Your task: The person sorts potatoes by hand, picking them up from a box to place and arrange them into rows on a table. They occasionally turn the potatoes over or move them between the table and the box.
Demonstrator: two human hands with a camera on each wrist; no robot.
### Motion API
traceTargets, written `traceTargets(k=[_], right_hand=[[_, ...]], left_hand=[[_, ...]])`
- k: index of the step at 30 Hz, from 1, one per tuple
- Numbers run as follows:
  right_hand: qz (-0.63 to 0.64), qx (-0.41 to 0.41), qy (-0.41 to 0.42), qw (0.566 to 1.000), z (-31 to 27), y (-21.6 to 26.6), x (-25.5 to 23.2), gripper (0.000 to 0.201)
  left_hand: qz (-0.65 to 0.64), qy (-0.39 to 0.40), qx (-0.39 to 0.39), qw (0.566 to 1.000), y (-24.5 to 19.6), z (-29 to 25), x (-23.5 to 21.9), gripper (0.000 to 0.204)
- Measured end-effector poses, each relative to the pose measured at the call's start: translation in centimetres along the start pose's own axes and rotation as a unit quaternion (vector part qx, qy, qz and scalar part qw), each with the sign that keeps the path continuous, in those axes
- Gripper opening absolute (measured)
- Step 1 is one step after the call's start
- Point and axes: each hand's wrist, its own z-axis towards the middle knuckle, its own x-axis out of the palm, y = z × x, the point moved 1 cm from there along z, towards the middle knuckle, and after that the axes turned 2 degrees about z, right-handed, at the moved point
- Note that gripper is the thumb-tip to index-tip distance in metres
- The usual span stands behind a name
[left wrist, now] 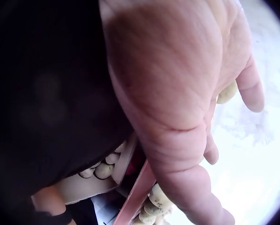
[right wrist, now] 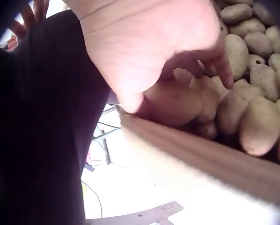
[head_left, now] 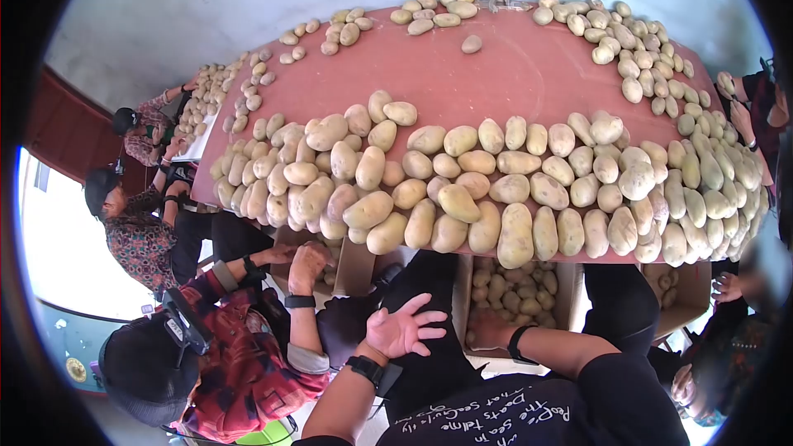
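Note:
My left hand (head_left: pixel 405 328) is raised over my lap, palm up with fingers spread, and holds nothing. In the left wrist view its palm and thumb fill the middle. My right hand (right wrist: pixel 154 47) reaches into a cardboard box (head_left: pixel 570 301) of potatoes between my knees. Its thumb lies along the near rim, beside a large potato (right wrist: pixel 175 103), while the fingers hang loosely curved over the pile. The palm hides part of that potato. More potatoes (right wrist: pixel 259 124) lie around the hand in the box.
A red table (head_left: pixel 429 62) ahead carries rows of potatoes (head_left: pixel 512 190) along its near edge. On the left, a person in a red checked shirt (head_left: pixel 248 363) works over another box (head_left: pixel 355 268). Other people sit at both ends. A third box (head_left: pixel 694 293) stands right.

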Motion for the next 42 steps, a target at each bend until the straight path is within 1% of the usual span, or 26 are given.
traceTargets(k=[1,4,6,7,8,11,12,15,18,21,24,26,28,30,33,36,37,38,39,40,42], right_hand=[[0.018,0.022,0.025,0.999,-0.1,-0.1,-1.2,0.039],[0.062,-0.03,0.153,0.986,-0.3,-0.5,-5.5,0.042],[0.04,-0.038,0.149,0.987,0.2,-1.7,-4.2,0.045],[0.029,-0.042,0.147,0.988,0.7,-2.4,-3.4,0.046],[0.054,-0.041,0.14,0.988,1.3,-3.1,-2.3,0.051],[0.097,-0.023,0.153,0.983,0.8,-2.7,-3.4,0.052],[0.12,-0.033,0.129,0.984,2.3,-4.4,0.2,0.052],[0.058,-0.049,0.12,0.99,2.2,-4.1,-0.1,0.054],[0.121,-0.05,0.169,0.977,2.8,-4.7,0.1,0.053],[0.116,-0.07,0.19,0.972,2.8,-4.6,0.0,0.056],[0.145,-0.007,0.145,0.979,0.1,-3.1,-2.4,0.055],[0.191,0.009,0.09,0.977,-1.4,-3.5,-2.2,0.051],[0.189,-0.007,0.041,0.981,-3.9,-3.3,-3.1,0.05],[0.136,-0.056,-0.006,0.989,-7.2,-2.9,-6.4,0.05],[0.182,-0.096,0.0,0.979,-12.3,-1.1,-13.4,0.054],[0.199,-0.104,-0.09,0.97,-16.0,0.5,-20.2,0.052],[0.193,-0.138,-0.137,0.962,-16.6,0.6,-22.7,0.052],[0.169,-0.13,-0.17,0.962,-17.2,0.8,-25.5,0.052],[0.16,-0.082,-0.18,0.967,-17.5,0.7,-27.9,0.054],[0.121,-0.094,-0.243,0.958,-17.8,0.9,-30.7,0.051],[0.078,-0.034,-0.287,0.954,-17.0,0.0,-34.8,0.052]], left_hand=[[-0.003,0.001,0.001,1.0,0.0,0.0,0.1,0.082],[-0.009,0.009,0.0,1.0,0.1,0.2,-0.2,0.082],[-0.018,0.018,-0.005,1.0,0.2,0.2,-0.3,0.081],[-0.019,0.015,-0.006,1.0,0.2,0.2,-0.2,0.075],[-0.019,0.015,-0.008,1.0,0.3,0.2,-0.3,0.075],[-0.021,0.016,-0.011,1.0,0.4,0.1,-0.5,0.075],[-0.023,0.015,-0.01,1.0,0.4,0.0,-0.5,0.075],[-0.026,0.005,-0.006,1.0,0.5,-0.2,-0.5,0.075],[-0.018,-0.002,-0.009,1.0,0.6,0.3,-0.3,0.075],[-0.006,-0.011,-0.011,1.0,0.7,0.5,-0.1,0.074],[0.002,-0.025,-0.004,1.0,0.7,0.4,0.0,0.074],[0.006,-0.024,-0.001,1.0,1.0,0.5,-0.1,0.074],[0.005,-0.019,0.008,1.0,1.3,0.7,0.0,0.076],[0.009,-0.022,0.013,1.0,1.5,0.7,0.2,0.077],[0.018,-0.021,0.014,1.0,1.6,0.5,0.0,0.077],[0.043,-0.036,0.008,0.998,1.5,0.5,0.2,0.074],[0.042,-0.035,0.008,0.998,1.5,0.5,0.2,0.074],[0.041,-0.034,0.007,0.999,1.6,0.5,0.1,0.074],[0.041,-0.034,0.007,0.999,1.5,0.6,0.0,0.074],[0.04,-0.029,0.009,0.999,1.4,0.8,0.1,0.075],[0.032,-0.026,0.014,0.999,1.6,0.7,0.1,0.078]])
